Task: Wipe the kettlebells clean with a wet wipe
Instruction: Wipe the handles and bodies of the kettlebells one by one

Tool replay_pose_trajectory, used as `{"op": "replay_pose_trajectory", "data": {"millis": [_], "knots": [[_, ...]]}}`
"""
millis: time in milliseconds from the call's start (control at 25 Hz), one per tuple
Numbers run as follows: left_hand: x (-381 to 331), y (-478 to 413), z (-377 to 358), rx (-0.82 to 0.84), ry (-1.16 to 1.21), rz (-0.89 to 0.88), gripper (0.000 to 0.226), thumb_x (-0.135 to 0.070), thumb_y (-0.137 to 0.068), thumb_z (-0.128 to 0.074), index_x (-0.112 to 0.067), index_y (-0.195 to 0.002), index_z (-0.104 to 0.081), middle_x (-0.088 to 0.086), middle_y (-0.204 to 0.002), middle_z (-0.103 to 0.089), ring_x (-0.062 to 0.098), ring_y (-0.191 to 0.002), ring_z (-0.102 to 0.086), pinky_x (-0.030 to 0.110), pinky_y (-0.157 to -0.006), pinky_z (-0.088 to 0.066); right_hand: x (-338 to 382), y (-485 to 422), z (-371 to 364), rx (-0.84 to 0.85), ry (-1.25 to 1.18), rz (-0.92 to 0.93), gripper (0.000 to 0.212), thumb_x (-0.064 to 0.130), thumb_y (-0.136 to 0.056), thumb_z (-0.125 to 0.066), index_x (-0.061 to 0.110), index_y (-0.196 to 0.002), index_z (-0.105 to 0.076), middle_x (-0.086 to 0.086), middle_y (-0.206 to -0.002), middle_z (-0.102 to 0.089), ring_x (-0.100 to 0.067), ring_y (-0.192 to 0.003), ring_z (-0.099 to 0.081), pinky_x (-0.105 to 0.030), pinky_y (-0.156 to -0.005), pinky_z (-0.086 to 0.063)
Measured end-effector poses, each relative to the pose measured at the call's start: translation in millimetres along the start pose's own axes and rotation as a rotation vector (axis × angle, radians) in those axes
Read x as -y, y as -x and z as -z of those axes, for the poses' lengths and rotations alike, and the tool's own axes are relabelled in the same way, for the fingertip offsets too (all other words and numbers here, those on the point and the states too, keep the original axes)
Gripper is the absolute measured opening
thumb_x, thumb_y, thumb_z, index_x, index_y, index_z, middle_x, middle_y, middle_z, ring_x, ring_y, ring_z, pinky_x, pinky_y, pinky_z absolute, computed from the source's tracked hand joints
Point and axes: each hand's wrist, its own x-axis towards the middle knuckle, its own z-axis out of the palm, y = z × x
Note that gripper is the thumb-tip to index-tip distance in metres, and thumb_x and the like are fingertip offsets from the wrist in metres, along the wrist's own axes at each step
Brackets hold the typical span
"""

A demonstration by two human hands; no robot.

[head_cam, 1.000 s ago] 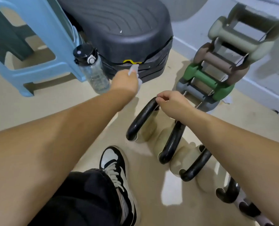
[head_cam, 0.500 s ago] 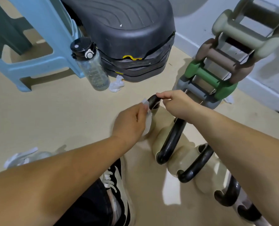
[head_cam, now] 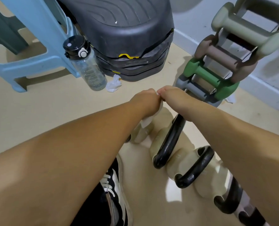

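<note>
At front of 5 kettlebells (head_cam: 167, 144): L hand (head_cam: 145, 101) fingers clamped on 1 wipe (head_cam: 146, 122), R hand (head_cam: 174, 97) fingers round 1st handle.

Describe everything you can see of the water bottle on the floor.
The water bottle is clear, plastic-looking, with faint printed markings and a black lid carrying a white button. It stands closed on the beige floor before the blue stool's leg, beside the black step platform; a crumpled wipe lies by its base.

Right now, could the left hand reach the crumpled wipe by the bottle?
Probably yes: the crumpled wipe lies on open floor just beyond the left hand, nothing between, but that hand grips a wet wipe.
</note>
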Motion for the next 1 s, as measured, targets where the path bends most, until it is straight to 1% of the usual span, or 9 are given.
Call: {"op": "replay_pose_trajectory", "data": {"millis": [120, 200, 280, 360, 480, 600, 720, 880, 1000], "knots": [[3, 5, -11, -0.07, 0.055, -0.043, 0.029, -0.034, -0.107, -0.031, -0.017, -0.123, -0.049, 0.012, -0.113, -0.057, 0.035, -0.107, -0.057, 0.036, -0.077, -0.041, -3, 0, -2, -0.008, -0.059, -0.037, 0.045, 0.014, -0.105, -0.035, 0.008, -0.149, -0.039, -0.012, -0.152, -0.041, -0.026, -0.141, -0.036, -0.027, -0.109, -0.028], [19, 26, -29, -0.226, 0.06, -0.048, 0.03, -0.041, -0.105, -0.034, -0.019, -0.123, -0.044, 0.009, -0.103, -0.056, 0.036, -0.096, -0.06, 0.038, -0.067, -0.04, 0, 0, -5, -0.043, 0.028, 0.002, 0.041, 0.013, -0.105, -0.032, 0.004, -0.143, -0.044, -0.014, -0.148, -0.045, -0.029, -0.136, -0.04, -0.025, -0.096, -0.035], [39, 56, -55, -0.345, 0.01, -0.036, 0.045, -0.042, -0.105, -0.036, -0.023, -0.145, -0.031, 0.008, -0.108, -0.055, 0.032, -0.093, -0.058, 0.042, -0.067, -0.046, 4, 3, -9, -0.06, 0.108, 0.056, 0.032, 0.018, -0.104, -0.034, 0.007, -0.115, -0.062, -0.013, -0.119, -0.061, -0.033, -0.114, -0.054, -0.034, -0.082, -0.044], [61, 88, -79, -0.379, 0.126, -0.027, 0.053, -0.04, -0.105, -0.036, -0.026, -0.154, -0.02, 0.006, -0.115, -0.052, 0.027, -0.096, -0.054, 0.043, -0.076, -0.049, 3, 7, -12, -0.07, 0.212, 0.099, 0.032, 0.027, -0.102, -0.036, 0.012, -0.09, -0.061, -0.004, -0.088, -0.061, -0.03, -0.092, -0.057, -0.031, -0.067, -0.044], [78, 114, -97, -0.362, 0.261, 0.02, 0.054, -0.037, -0.107, -0.034, -0.025, -0.157, -0.017, 0.001, -0.122, -0.051, 0.02, -0.101, -0.053, 0.034, -0.085, -0.046, -2, 11, -15, -0.063, 0.207, 0.066, 0.032, 0.021, -0.101, -0.038, 0.012, -0.117, -0.064, -0.008, -0.117, -0.063, -0.032, -0.11, -0.057, -0.035, -0.089, -0.047], [62, 90, -75, -0.367, 0.131, 0.067, 0.033, -0.039, -0.105, -0.035, -0.02, -0.13, -0.043, 0.002, -0.109, -0.058, 0.024, -0.088, -0.057, 0.04, -0.072, -0.049, 3, 12, -13, -0.03, 0.063, -0.012, 0.036, 0.012, -0.1, -0.041, 0.01, -0.131, -0.059, -0.012, -0.127, -0.059, -0.031, -0.112, -0.056, -0.033, -0.089, -0.045], [29, 48, -39, -0.21, -0.095, 0.023, 0.025, -0.027, -0.101, -0.042, -0.027, -0.126, -0.043, 0.005, -0.108, -0.05, 0.028, -0.078, -0.049, 0.037, -0.059, -0.038, 4, 7, -9, 0.019, 0.061, -0.002, 0.033, 0.013, -0.105, -0.035, -0.001, -0.118, -0.063, -0.011, -0.107, -0.057, -0.026, -0.102, -0.049, -0.033, -0.084, -0.038], [6, -5, -11, -0.013, 0.059, 0.059, 0.042, -0.034, -0.106, -0.031, -0.022, -0.144, -0.044, 0.009, -0.116, -0.05, 0.032, -0.102, -0.052, 0.038, -0.078, -0.043, -8, 3, -1, 0.048, -0.128, -0.012, 0.045, 0.039, -0.107, -0.025, 0.023, -0.109, -0.067, 0.011, -0.125, -0.051, -0.009, -0.118, -0.041, -0.024, -0.097, -0.021], [16, -13, -12, 0.005, 0.446, 0.114, 0.047, -0.051, -0.104, -0.032, -0.014, -0.109, -0.059, 0.012, -0.108, -0.061, 0.026, -0.088, -0.055, 0.033, -0.069, -0.04, -9, 4, -2, 0.038, -0.13, 0.023, 0.045, 0.031, -0.107, -0.027, 0.022, -0.085, -0.064, 0.013, -0.097, -0.056, -0.004, -0.099, -0.05, -0.021, -0.091, -0.029]]}}
